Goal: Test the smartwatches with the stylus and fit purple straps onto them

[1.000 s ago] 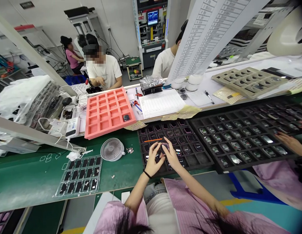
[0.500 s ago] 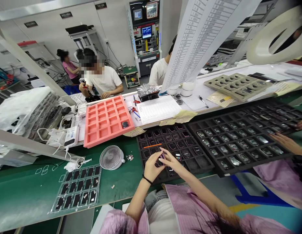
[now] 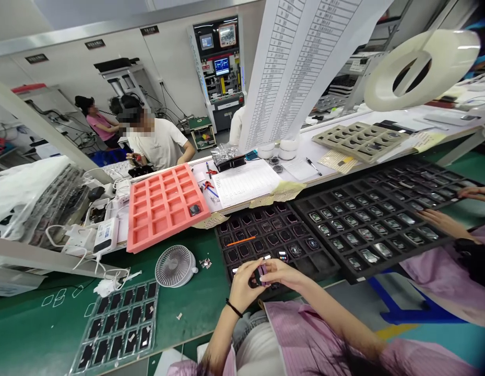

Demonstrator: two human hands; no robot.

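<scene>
Between my two hands is a small dark watch case with a purplish edge [image 3: 261,273]. My left hand [image 3: 244,282] curls round its left side, and my right hand [image 3: 280,274] pinches it from the right; the fingers hide much of it. Both hands are over the near edge of a black foam tray [image 3: 318,263] with several watch cases in its pockets. Some of these have lit screens, such as the watch [image 3: 282,256] just beyond my right hand. An orange stick [image 3: 241,241] lies across the tray, beyond my left hand.
Left of the tray stand a small fan [image 3: 175,266] and a clear tray of black pieces [image 3: 122,318]. A pink foam tray [image 3: 167,203] rests on the raised shelf. To the right, a co-worker's hands [image 3: 441,222] reach over another black tray [image 3: 367,230]. Paper sheets [image 3: 297,68] hang ahead.
The head view has shifted, so the scene sits a little further left. My hands have come slightly nearer my body, and the watch case is turned to show more of its purplish edge.
</scene>
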